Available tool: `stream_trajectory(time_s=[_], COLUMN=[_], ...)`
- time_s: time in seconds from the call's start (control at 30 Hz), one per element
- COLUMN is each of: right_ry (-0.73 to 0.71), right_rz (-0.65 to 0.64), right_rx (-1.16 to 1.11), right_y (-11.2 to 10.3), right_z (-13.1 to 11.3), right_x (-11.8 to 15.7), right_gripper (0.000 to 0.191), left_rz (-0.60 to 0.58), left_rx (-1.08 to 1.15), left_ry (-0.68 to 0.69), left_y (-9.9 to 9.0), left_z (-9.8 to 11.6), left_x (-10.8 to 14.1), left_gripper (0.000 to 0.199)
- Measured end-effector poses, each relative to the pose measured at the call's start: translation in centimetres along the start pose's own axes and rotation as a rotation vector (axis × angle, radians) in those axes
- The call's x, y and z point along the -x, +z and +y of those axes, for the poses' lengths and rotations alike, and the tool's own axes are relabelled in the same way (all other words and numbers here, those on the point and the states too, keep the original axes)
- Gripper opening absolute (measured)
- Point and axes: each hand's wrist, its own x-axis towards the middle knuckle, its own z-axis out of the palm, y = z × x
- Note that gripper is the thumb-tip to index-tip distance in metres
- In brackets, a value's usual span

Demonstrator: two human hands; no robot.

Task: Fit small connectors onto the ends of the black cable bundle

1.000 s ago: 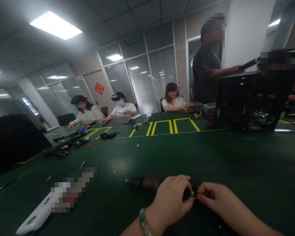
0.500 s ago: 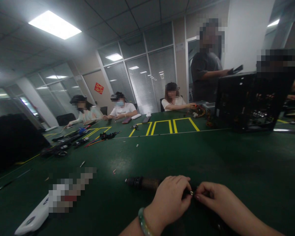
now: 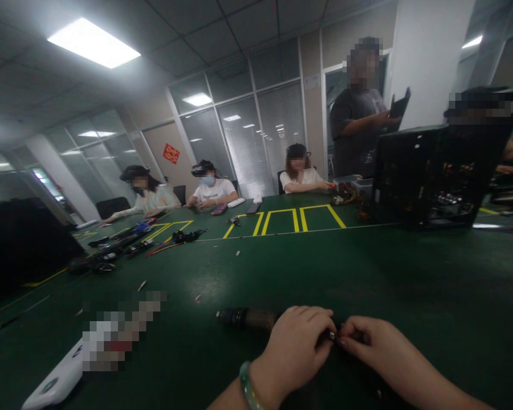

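My left hand (image 3: 297,347), with a green bangle at the wrist, is closed over a dark cylindrical tool (image 3: 245,318) that lies on the green table (image 3: 367,267) and sticks out to the left. My right hand (image 3: 367,341) pinches a small shiny part (image 3: 332,336) right at the left hand's fingertips. The two hands touch at the bottom middle of the head view. What lies under the hands is hidden.
A white device (image 3: 64,373) lies at the lower left. A black open computer case (image 3: 436,173) stands at the right. Dark parts with red wires (image 3: 132,247) lie at the left. Three seated people and a standing person (image 3: 359,108) are at the far side.
My hands have stayed almost still on the tool. The standing person at the back pulled an arm in and now holds a dark flat object upright.
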Motion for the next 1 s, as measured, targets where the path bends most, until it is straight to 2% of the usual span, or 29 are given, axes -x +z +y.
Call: stream_trajectory(time_s=[0.13,0.2,0.33,0.57,0.87,1.0], right_ry=[0.000,0.003,0.012,0.026,0.018,0.011], right_rz=[0.002,0.003,0.006,-0.014,0.006,0.012], right_rx=[-0.011,-0.009,-0.013,-0.022,0.006,-0.006], right_y=[0.10,0.09,-0.04,-0.11,-0.14,-0.05], right_z=[0.04,0.01,-0.04,0.10,-0.12,0.07], right_x=[0.02,0.09,0.07,0.15,0.15,0.03], right_gripper=[0.015,0.016,0.015,0.016,0.015,0.015], left_rz=[0.024,0.016,0.009,0.022,0.022,0.022], left_rx=[0.025,0.029,0.036,0.034,0.027,0.004], left_ry=[-0.041,-0.019,0.006,-0.071,0.013,-0.004], left_y=[0.07,0.04,0.00,0.54,0.41,0.39], left_z=[-0.06,-0.11,-0.22,-0.58,-0.49,-0.29], left_x=[0.09,0.07,-0.02,-0.01,-0.01,-0.04], left_gripper=[0.020,0.014,0.016,0.020,0.013,0.012])
